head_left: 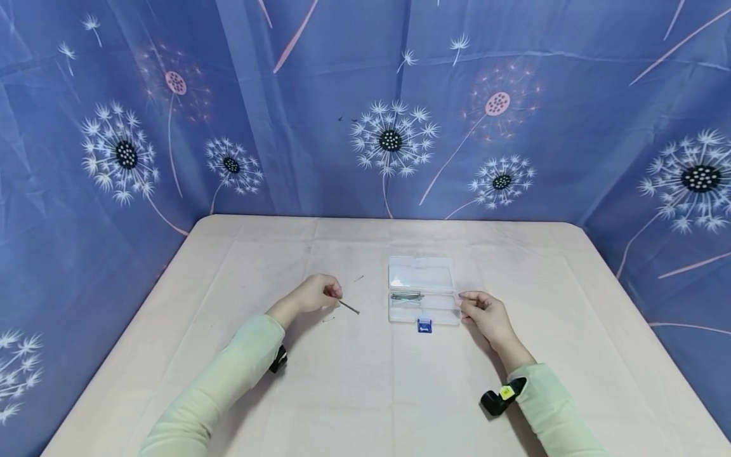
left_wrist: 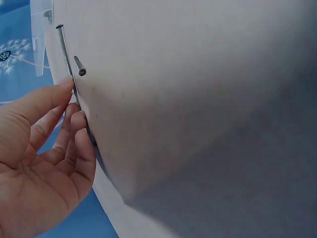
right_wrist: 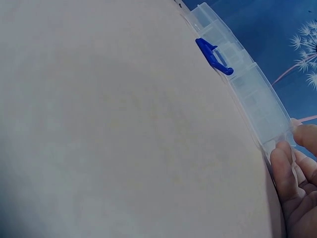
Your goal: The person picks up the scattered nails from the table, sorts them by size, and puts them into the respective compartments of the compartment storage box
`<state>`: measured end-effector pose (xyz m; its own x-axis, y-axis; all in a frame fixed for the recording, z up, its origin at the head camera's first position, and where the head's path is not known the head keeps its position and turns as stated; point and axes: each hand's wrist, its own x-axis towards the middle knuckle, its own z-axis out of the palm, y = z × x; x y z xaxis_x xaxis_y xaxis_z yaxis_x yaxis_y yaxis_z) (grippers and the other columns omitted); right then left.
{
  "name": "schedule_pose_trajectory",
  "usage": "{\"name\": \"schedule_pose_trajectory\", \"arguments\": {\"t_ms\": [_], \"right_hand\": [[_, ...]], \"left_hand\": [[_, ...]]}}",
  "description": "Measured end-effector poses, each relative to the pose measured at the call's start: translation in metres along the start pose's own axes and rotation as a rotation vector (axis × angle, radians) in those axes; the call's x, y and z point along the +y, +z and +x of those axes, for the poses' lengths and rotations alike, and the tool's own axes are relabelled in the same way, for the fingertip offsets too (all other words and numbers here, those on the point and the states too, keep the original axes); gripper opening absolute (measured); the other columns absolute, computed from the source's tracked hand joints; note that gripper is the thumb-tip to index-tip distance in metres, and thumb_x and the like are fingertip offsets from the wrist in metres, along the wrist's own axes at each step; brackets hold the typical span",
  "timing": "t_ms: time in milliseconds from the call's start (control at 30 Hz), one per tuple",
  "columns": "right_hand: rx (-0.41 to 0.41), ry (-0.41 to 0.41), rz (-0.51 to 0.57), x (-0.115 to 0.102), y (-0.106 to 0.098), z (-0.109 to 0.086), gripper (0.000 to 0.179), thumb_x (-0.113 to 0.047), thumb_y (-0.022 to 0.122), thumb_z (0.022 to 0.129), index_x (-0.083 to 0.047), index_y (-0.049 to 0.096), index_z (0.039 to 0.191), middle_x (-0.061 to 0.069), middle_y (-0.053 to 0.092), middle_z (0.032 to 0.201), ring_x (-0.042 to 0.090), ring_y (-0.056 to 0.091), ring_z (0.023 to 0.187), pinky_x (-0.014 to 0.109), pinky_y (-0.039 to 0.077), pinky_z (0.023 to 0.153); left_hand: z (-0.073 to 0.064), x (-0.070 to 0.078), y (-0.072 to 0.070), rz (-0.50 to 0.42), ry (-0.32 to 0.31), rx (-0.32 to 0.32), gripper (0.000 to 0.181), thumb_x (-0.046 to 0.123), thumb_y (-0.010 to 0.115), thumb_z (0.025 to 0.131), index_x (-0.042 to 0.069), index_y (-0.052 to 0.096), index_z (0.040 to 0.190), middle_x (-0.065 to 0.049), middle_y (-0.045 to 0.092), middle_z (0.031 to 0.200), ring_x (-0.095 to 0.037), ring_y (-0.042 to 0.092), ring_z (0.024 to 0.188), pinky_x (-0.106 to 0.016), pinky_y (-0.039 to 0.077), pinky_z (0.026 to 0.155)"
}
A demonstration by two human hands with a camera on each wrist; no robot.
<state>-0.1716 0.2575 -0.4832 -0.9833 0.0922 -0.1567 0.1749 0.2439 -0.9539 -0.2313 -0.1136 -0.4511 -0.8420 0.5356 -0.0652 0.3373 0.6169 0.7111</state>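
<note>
My left hand (head_left: 313, 293) pinches a long dark nail (head_left: 349, 307) between thumb and fingers, to the left of the box. The nail's flat head (left_wrist: 60, 26) points away from the hand, and the fingers cover its middle. A clear plastic box (head_left: 411, 315) lies with its lid (head_left: 421, 274) folded back and a blue latch (head_left: 424, 325) at the front. Several long nails (head_left: 407, 296) lie in its back left compartment. At the box's right end, my right hand (head_left: 485, 315) pinches the wall between thumb and fingers, as the right wrist view also shows.
Two short nails lie loose on the pale tabletop (head_left: 365, 393): one (head_left: 358, 278) beyond the left hand, another (head_left: 328, 319) just in front of it. A blue dandelion-print curtain (head_left: 320, 171) stands along the back and both sides of the table.
</note>
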Motion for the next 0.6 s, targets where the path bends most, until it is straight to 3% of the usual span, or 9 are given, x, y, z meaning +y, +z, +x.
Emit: {"name": "schedule_pose_trajectory", "arguments": {"t_ms": [300,600], "right_hand": [[0.012,-0.001,-0.019,0.0003,0.0013,-0.0008,0.035,-0.007,0.059,0.092,0.013,0.052,0.120,-0.005,0.060,0.085,0.001,0.057,0.069,0.016,0.054,0.066],[0.018,-0.006,-0.022,-0.0019,0.0007,-0.0007,0.033,-0.005,0.057,0.092,0.013,0.052,0.119,-0.007,0.057,0.082,0.000,0.056,0.068,0.015,0.054,0.065]], "left_hand": [[0.0036,-0.0049,0.0021,0.066,0.020,-0.029,0.006,0.002,0.067,0.083,0.003,0.064,0.078,-0.004,0.063,0.077,-0.010,0.053,0.072,-0.023,0.047,0.070],[0.0066,-0.0014,-0.0025,0.191,0.120,-0.117,0.008,0.005,0.063,0.088,0.004,0.063,0.080,-0.003,0.059,0.079,-0.011,0.050,0.077,-0.026,0.045,0.075]]}}
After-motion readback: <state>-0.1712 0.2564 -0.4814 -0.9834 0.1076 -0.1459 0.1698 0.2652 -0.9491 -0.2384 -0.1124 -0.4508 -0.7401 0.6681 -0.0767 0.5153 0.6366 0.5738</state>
